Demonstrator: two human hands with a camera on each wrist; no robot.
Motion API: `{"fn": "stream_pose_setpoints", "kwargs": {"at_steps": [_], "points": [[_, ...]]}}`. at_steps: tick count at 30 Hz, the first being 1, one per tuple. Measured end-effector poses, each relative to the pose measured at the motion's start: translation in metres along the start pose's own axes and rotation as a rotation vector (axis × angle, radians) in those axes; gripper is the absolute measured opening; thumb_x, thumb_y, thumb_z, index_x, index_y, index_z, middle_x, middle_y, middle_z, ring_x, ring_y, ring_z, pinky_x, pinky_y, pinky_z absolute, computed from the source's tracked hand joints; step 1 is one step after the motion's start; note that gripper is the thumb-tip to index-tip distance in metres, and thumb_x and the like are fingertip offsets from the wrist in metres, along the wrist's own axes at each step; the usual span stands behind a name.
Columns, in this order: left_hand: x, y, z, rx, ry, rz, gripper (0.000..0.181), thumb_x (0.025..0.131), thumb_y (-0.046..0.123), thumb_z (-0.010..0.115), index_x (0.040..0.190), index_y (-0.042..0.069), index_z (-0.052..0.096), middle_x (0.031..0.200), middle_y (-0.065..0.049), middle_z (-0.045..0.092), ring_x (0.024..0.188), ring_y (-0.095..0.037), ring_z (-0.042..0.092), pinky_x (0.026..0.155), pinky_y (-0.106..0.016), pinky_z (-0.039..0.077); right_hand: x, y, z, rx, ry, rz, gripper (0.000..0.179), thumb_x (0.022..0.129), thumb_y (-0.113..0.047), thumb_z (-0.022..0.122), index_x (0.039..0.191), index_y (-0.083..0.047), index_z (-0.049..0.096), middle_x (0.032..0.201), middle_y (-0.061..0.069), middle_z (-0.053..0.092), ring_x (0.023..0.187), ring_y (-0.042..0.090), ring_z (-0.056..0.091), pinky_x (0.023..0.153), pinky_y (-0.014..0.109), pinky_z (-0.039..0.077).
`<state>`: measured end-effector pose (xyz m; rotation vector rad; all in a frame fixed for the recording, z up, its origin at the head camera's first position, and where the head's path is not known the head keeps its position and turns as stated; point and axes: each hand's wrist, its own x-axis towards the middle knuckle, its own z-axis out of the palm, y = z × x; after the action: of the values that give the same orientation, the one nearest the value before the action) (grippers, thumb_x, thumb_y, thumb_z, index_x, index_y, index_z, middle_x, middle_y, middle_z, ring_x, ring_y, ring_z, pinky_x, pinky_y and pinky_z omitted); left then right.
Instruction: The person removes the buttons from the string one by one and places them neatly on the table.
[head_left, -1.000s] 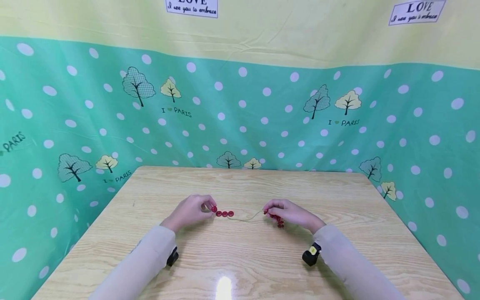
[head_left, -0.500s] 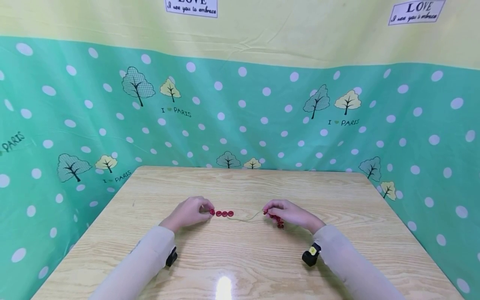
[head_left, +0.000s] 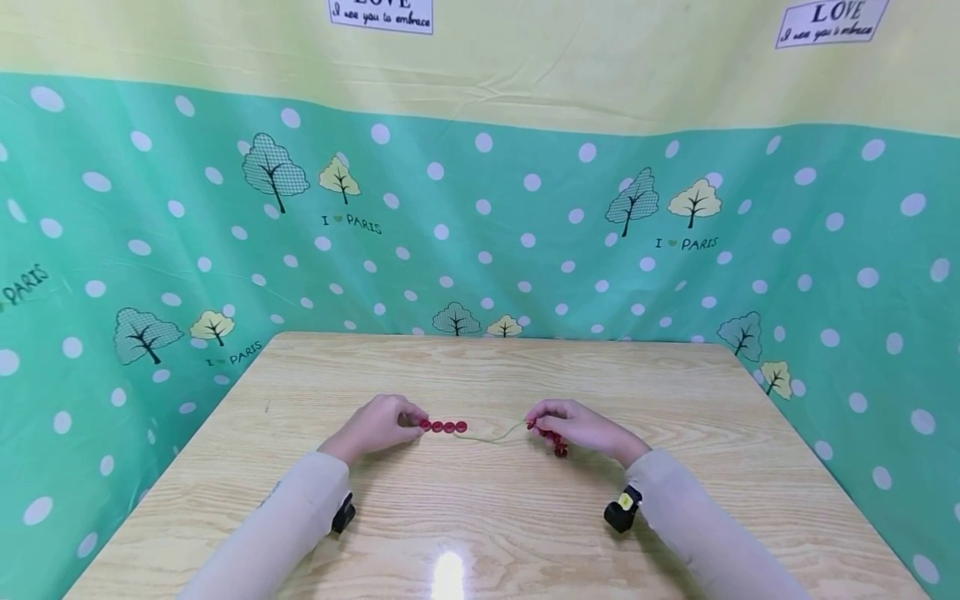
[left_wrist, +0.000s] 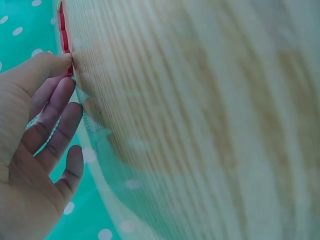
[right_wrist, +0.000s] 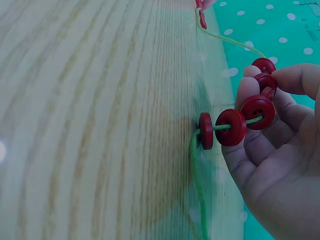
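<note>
Several red buttons point(head_left: 449, 427) lie in a short row on the wooden table, left of centre. At the row's left end, my left hand point(head_left: 381, 427) pinches one more red button point(head_left: 425, 425) between thumb and fingertip, down at table level. My right hand point(head_left: 579, 428) holds a green cord point(right_wrist: 201, 192) strung with red buttons point(right_wrist: 231, 127), pinching near one of the upper buttons point(right_wrist: 265, 80). Below the pinch the threaded buttons hang along the fingers. From the right fingertips a loose stretch of cord point(head_left: 487, 441) runs left to the row.
The wooden table point(head_left: 487, 533) spreads around both hands. Behind it and at its sides hangs a green and yellow curtain point(head_left: 480, 225) with dots and printed trees. Black wrist cameras point(head_left: 620, 512) sit under both sleeves.
My left hand has come down slightly and left, bringing its button from raised and tilted to flat at the row's left end. The right hand has stayed put.
</note>
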<state>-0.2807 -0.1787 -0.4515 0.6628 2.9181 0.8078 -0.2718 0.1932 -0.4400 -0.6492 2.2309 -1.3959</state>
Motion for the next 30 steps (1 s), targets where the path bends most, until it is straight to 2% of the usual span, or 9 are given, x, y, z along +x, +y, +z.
{"fn": "stream_pose_setpoints", "kwargs": {"at_steps": [9, 17, 24, 30], "points": [[-0.001, 0.002, -0.001, -0.004, 0.003, 0.022, 0.015, 0.089, 0.016, 0.078, 0.104, 0.013, 0.079, 0.099, 0.004, 0.073, 0.097, -0.017, 0.067, 0.090, -0.042, 0.053, 0.001, 0.001, 0.000, -0.011, 0.002, 0.003, 0.029, 0.108, -0.018, 0.045, 0.122, 0.003, 0.061, 0.092, 0.019, 0.059, 0.074, 0.020, 0.053, 0.062, 0.031, 0.048], [0.000, 0.006, -0.001, 0.026, 0.020, 0.026, 0.025, 0.085, 0.015, 0.081, 0.110, 0.016, 0.076, 0.097, 0.007, 0.069, 0.089, -0.011, 0.063, 0.084, -0.037, 0.054, 0.001, 0.003, 0.000, -0.011, 0.004, 0.005, 0.029, 0.108, -0.019, 0.047, 0.122, 0.001, 0.062, 0.094, 0.019, 0.060, 0.075, 0.021, 0.053, 0.062, 0.032, 0.048], [0.004, 0.021, -0.002, 0.018, 0.009, 0.064, 0.025, 0.085, 0.016, 0.081, 0.109, 0.017, 0.076, 0.102, 0.006, 0.070, 0.089, -0.013, 0.061, 0.081, -0.035, 0.052, 0.002, 0.002, 0.000, -0.014, 0.002, 0.010, 0.027, 0.108, -0.020, 0.047, 0.120, -0.001, 0.063, 0.092, 0.014, 0.059, 0.076, 0.023, 0.054, 0.061, 0.031, 0.048], [0.010, 0.032, -0.003, 0.009, 0.011, 0.083, 0.020, 0.088, 0.018, 0.078, 0.107, 0.019, 0.076, 0.101, 0.009, 0.068, 0.091, -0.011, 0.060, 0.081, -0.033, 0.051, 0.003, 0.000, 0.001, -0.009, 0.000, 0.003, 0.027, 0.108, -0.019, 0.047, 0.120, 0.000, 0.062, 0.093, 0.018, 0.059, 0.076, 0.023, 0.054, 0.064, 0.032, 0.049]]}}
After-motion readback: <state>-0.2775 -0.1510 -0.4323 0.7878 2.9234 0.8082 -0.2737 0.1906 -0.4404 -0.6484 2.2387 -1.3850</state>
